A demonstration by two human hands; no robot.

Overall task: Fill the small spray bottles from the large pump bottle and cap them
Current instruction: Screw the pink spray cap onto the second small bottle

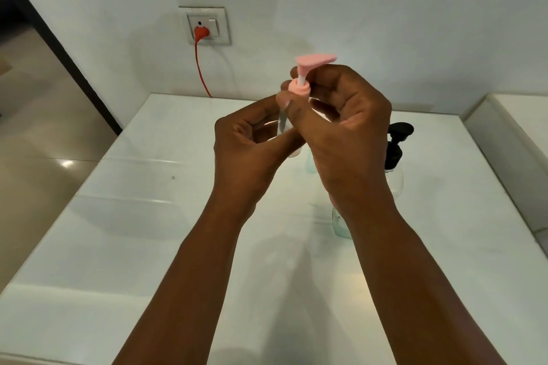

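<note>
Holding things up above the white surface, both hands meet in mid-air around one small clear bottle. The left hand wraps the bottle's body from below and the side, fingers curled round it, thumb lying across the front. The right hand comes in from the other side, its fingertips pinched at the pink collar of the pink pump cap, which sits at the bottle's neck with its flat head tilted up toward the wall; whether the collar is fully seated, I cannot tell. Down on the surface, just behind the right hand, stands the large clear bottle with the black pump, upright, mostly hidden by the wrist. Another clear container shows beside the right forearm, nearer the camera, and a pale clear shape peeks out between the two hands. On the wall behind, an orange plug sits in the socket, its cord hanging down to the back edge of the surface.
</note>
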